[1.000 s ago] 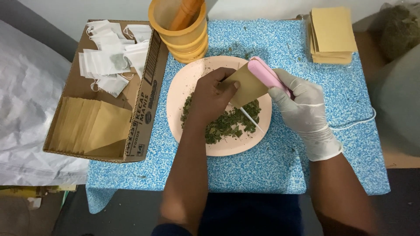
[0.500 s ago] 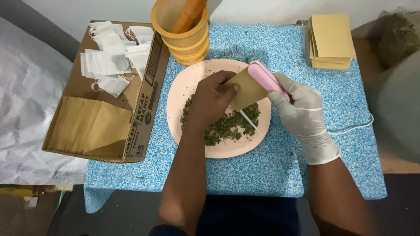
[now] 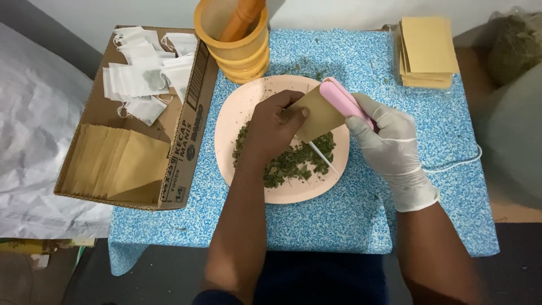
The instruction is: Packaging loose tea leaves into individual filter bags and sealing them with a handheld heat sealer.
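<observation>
Now the brown pouch (image 3: 319, 116) sits pinched between left hand (image 3: 274, 121) and right hand (image 3: 389, 141).

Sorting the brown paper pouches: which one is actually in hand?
The brown pouch over the pink plate, pinched by the bare left hand; the others lie stacked.

1. Both hands sit over the plate (image 3: 237, 113), left hand (image 3: 274, 121) and gloved right hand (image 3: 389, 141), so the middle of the counter (image 3: 361, 226) is pretty crowded.
2. Back edge is blocked by the stacked yellow cups (image 3: 237, 51) just behind the plate.
3. Left side: cardboard box (image 3: 186, 141) runs right along the plate, its wall in the way.
4. Back right corner has a stack of brown envelopes (image 3: 426, 51).
5. Open room: the front strip of counter and the right side, apart from a thin white cable (image 3: 457, 164).
</observation>
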